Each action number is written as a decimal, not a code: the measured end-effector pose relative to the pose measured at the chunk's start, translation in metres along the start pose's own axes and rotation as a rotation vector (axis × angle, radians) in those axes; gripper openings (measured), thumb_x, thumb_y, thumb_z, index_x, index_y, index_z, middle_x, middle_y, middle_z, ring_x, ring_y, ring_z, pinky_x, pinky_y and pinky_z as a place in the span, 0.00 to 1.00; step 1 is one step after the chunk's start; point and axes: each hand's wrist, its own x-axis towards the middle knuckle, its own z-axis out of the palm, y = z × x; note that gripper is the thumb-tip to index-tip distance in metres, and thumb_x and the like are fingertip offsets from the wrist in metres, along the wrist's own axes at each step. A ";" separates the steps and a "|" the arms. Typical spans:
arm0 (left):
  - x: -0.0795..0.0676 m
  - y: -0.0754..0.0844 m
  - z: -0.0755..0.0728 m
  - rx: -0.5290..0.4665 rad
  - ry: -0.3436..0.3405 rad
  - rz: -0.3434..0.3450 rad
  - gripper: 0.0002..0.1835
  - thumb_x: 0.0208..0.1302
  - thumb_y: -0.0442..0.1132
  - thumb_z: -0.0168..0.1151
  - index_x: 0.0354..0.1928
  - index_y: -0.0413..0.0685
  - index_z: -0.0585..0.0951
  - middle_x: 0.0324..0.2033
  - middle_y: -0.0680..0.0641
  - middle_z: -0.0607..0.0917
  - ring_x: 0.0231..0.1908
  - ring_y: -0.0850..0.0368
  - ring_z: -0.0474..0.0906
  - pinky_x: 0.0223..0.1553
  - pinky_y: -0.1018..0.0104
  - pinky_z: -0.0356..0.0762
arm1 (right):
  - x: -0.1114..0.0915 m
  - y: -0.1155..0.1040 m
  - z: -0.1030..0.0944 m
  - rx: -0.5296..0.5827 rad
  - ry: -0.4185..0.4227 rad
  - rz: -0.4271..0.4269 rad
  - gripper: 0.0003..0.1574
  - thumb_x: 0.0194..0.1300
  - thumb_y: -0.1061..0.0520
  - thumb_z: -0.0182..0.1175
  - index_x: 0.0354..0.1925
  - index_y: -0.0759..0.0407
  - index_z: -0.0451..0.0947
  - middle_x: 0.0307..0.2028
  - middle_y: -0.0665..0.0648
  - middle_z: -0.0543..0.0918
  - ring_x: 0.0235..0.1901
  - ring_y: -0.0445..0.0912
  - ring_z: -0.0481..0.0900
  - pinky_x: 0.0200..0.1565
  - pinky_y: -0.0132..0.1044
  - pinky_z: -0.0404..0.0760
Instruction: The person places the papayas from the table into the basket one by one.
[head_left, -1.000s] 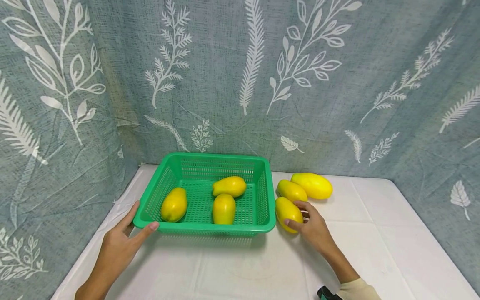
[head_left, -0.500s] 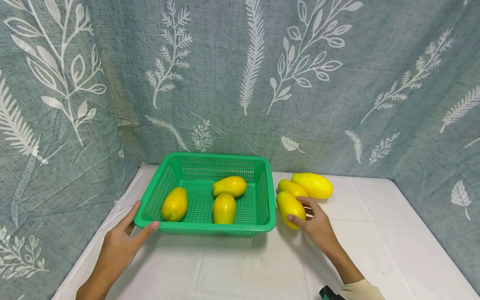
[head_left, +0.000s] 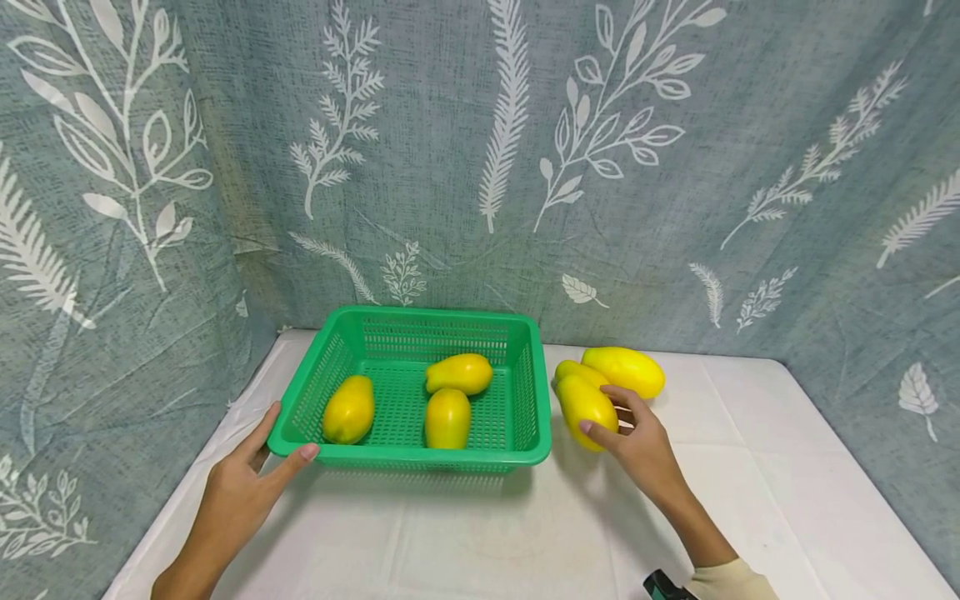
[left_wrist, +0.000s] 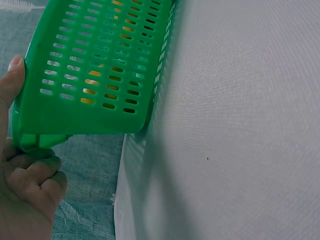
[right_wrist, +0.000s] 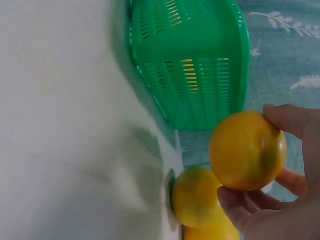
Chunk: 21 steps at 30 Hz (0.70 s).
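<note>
A green plastic basket (head_left: 408,455) with slotted walls stands on the table and holds yellow mangoes: one at its left (head_left: 348,410), one near the front (head_left: 447,419) and one behind that (head_left: 459,373). My left hand (head_left: 242,492) grips the basket's near left corner. In the left wrist view, the thumb lies on the rim and curled fingers are below it. Right of the basket, my right hand (head_left: 637,437) holds another mango (head_left: 587,410) between thumb and fingers. The right wrist view shows this mango (right_wrist: 247,150) lifted off the cloth.
Behind the held mango lie a partly hidden mango (head_left: 573,369) and a larger, brighter yellow fruit (head_left: 626,371). White cloth (head_left: 480,533) covers the table. A blue-grey leaf-patterned curtain (head_left: 450,167) hangs along the back and sides.
The right hand has raised its mango from the table and shifted slightly to the right and back; it now covers more of the mango behind. Left hand and basket stay put.
</note>
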 end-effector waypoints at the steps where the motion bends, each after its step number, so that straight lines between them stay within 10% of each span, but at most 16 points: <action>1: 0.000 0.000 0.000 0.000 0.000 0.001 0.51 0.75 0.56 0.67 0.86 0.51 0.48 0.76 0.26 0.64 0.74 0.27 0.64 0.63 0.36 0.72 | 0.000 -0.001 -0.001 0.000 0.002 -0.004 0.42 0.68 0.51 0.73 0.74 0.59 0.70 0.72 0.63 0.73 0.68 0.58 0.75 0.64 0.42 0.80; 6: 0.000 -0.001 0.001 0.010 0.005 0.006 0.51 0.75 0.57 0.67 0.86 0.51 0.48 0.75 0.26 0.65 0.74 0.26 0.64 0.63 0.33 0.71 | -0.002 -0.006 -0.005 0.001 0.011 -0.030 0.42 0.70 0.48 0.73 0.74 0.58 0.70 0.70 0.62 0.74 0.68 0.57 0.75 0.56 0.26 0.78; 21: -0.001 -0.004 0.005 0.005 0.011 0.011 0.51 0.75 0.57 0.66 0.86 0.52 0.47 0.76 0.25 0.64 0.74 0.26 0.64 0.64 0.33 0.70 | -0.005 -0.018 -0.008 0.061 0.019 -0.085 0.42 0.70 0.48 0.73 0.75 0.58 0.69 0.69 0.62 0.75 0.66 0.56 0.76 0.54 0.24 0.79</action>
